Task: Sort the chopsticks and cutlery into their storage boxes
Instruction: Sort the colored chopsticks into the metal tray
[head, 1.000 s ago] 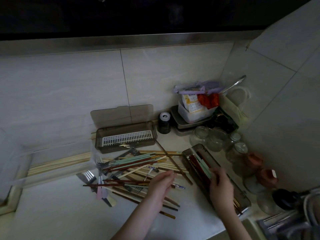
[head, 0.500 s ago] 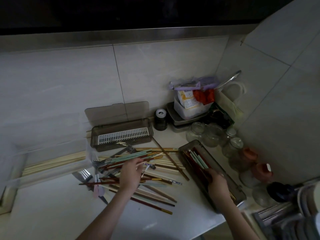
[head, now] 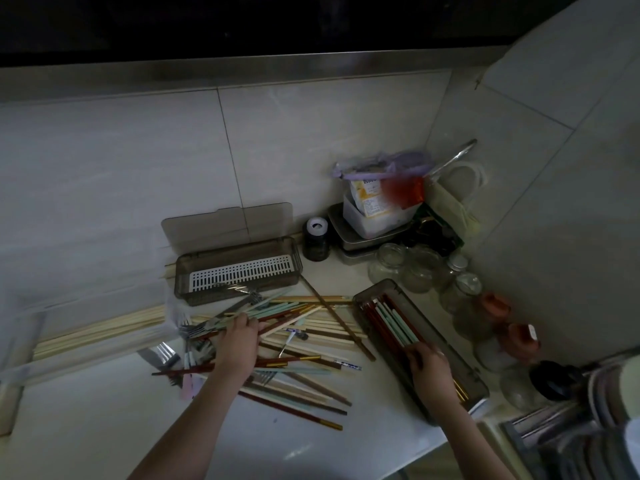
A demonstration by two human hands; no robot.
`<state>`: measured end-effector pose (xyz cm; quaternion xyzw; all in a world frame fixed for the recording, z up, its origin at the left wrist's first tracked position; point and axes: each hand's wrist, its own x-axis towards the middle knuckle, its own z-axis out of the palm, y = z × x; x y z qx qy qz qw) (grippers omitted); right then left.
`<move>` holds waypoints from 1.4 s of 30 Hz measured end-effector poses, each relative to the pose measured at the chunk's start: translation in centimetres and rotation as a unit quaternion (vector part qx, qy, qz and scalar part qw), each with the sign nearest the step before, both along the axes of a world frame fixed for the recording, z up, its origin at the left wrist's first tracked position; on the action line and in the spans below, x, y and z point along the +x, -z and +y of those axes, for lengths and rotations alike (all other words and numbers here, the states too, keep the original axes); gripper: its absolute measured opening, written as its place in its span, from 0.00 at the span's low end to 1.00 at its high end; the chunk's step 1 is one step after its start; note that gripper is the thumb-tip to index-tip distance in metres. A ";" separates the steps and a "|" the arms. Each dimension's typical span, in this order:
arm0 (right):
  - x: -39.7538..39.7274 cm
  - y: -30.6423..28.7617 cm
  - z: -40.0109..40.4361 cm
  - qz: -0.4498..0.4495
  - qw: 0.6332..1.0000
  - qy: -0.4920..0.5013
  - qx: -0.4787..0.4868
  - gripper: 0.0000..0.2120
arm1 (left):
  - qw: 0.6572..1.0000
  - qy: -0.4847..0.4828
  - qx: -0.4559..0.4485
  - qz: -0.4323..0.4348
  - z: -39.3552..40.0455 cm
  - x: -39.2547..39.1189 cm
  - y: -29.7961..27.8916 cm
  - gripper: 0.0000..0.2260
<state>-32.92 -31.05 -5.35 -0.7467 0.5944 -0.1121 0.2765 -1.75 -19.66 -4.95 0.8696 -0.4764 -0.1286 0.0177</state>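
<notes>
Chopsticks (head: 304,327) and forks lie heaped mid-table, most with their long axes running left to right, a few slanting toward the near edge. I judge I'm mid-sort: my left hand (head: 239,344) rests palm-down on the heap, fingers curled over some sticks, though I cannot tell if it truly grips them. My right hand (head: 429,370) sits in the chopstick box (head: 450,327) near the right edge, fingers bent onto the sticks already in it; those lie along the box, pointing from the near-right toward the back wall. Next I'd need to lift one matching stick and turn it to the box's axis. An empty slotted box (head: 239,271) waits by the back edge.
</notes>
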 end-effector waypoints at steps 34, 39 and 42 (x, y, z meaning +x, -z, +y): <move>2.9 -5.0 -2.3 -0.067 0.994 0.078 0.019 0.14 | 0.912 -0.007 -0.204 0.355 0.3 -12.2 -3.8 0.05; 4.3 -5.6 1.2 -0.107 0.994 0.026 0.016 0.18 | 0.909 -0.012 -0.199 0.367 -0.2 -12.5 -3.8 0.06; 6.4 -7.0 3.3 -0.218 0.966 -0.045 0.129 0.13 | 0.903 -0.018 -0.211 0.374 -0.6 -13.2 -3.7 0.06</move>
